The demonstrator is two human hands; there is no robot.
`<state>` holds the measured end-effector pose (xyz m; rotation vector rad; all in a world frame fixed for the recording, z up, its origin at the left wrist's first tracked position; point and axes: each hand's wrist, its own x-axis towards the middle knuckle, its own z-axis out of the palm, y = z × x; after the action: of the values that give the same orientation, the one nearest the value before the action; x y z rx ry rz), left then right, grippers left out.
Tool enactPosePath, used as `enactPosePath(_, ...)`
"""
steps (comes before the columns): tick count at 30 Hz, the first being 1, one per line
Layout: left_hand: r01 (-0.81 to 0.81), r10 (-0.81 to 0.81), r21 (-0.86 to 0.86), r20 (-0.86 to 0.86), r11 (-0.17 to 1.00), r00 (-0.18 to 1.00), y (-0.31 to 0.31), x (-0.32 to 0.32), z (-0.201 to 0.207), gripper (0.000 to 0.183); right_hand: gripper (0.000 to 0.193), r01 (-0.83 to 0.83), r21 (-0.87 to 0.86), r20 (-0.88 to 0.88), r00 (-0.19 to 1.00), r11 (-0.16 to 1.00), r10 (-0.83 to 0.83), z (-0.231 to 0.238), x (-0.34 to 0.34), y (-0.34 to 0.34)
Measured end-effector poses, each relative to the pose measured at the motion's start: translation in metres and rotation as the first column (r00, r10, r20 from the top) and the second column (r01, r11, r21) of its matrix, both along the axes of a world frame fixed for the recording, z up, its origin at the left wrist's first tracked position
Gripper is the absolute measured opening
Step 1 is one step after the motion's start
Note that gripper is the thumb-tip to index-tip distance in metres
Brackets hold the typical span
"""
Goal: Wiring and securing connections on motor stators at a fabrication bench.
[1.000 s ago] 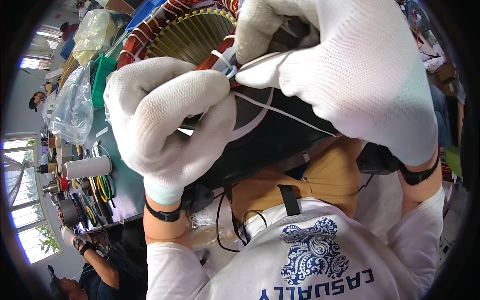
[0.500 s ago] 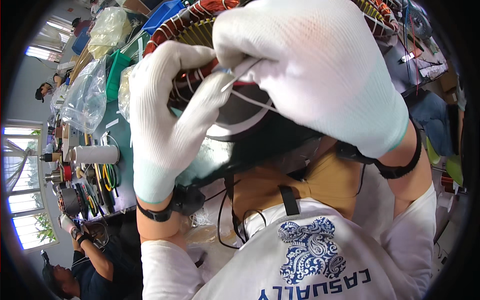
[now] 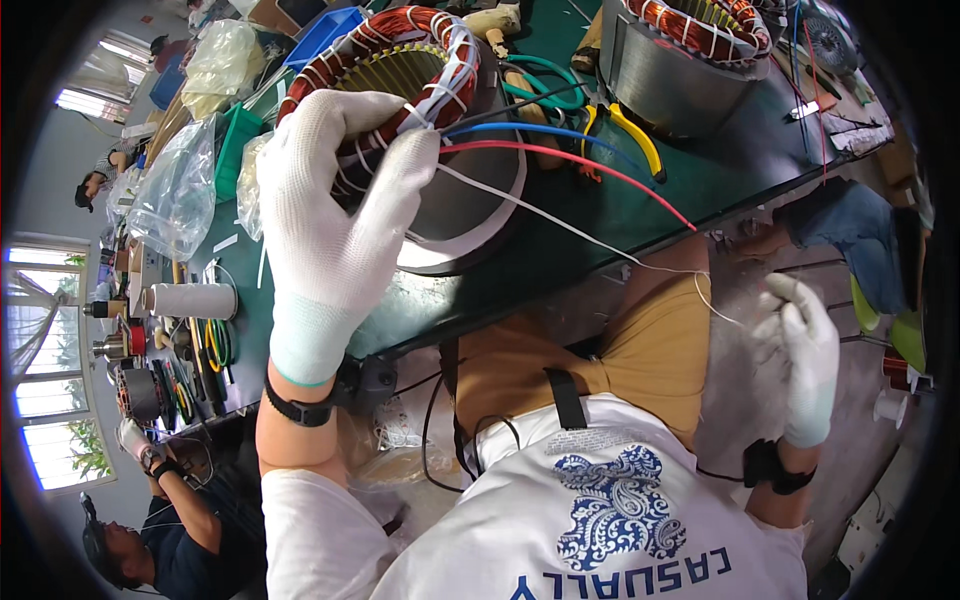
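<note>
A motor stator point(image 3: 475, 195) stands on the green bench, its copper end winding point(image 3: 335, 62) laced with white cord. My left hand point(image 3: 335, 200), in a white knit glove, grips the near side of this winding between thumb and fingers. Black, blue and red lead wires point(image 3: 585, 158) come out beside my thumb and stretch right. A thin white lacing cord point(image 3: 570, 225) runs from the same spot past the bench edge, bends and hangs. My gloved right hand point(image 3: 805, 345) is low at the right, near the cord's end. Its fingers are partly blurred, so contact is unclear.
A second wound stator point(image 3: 685, 75) stands at the back right, with yellow-handled pliers point(image 3: 635, 140) beside it. A white cord spool point(image 3: 192, 305) and several tools lie at the left. A co-worker point(image 3: 170, 520) sits lower left. A green bin point(image 3: 235, 150) stands beyond my left hand.
My right hand has moved from the winding down to the right, drawing the white cord out. The lead wires and second stator have come into view. My left hand stays at the winding.
</note>
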<state>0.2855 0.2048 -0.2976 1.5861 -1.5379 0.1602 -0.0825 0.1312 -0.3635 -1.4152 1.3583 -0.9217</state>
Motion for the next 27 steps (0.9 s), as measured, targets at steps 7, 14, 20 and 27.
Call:
enactPosePath(7, 0.047, 0.012, 0.212, -0.267, 0.976, 0.964, 0.0, 0.003, 0.028, 0.027, 0.037, -0.789, 0.365, 0.513, 0.613, 0.494, 0.6, 0.056, 0.143, 0.017)
enactPosePath(14, 0.043, 0.002, 0.553, -0.082, 0.832, 0.997, -0.011, 0.024, 0.063, 0.032, 0.04, -0.823, 0.405, 0.86, 0.491, 0.398, 0.14, 0.068, 0.181, 0.01)
enactPosePath(20, -0.067, -0.106, 0.585, 0.257, 0.808, 0.96, -0.031, 0.036, 0.078, 0.027, 0.036, -0.846, 0.427, 0.895, 0.445, 0.32, -0.019, 0.053, 0.191, -0.005)
enactPosePath(27, 0.176, -0.558, 0.656, 0.435, 0.734, 0.707, -0.049, 0.065, 0.075, 0.017, 0.022, -0.655, -0.47, -0.07, 0.695, 0.591, 0.715, 0.026, 0.208, -0.03)
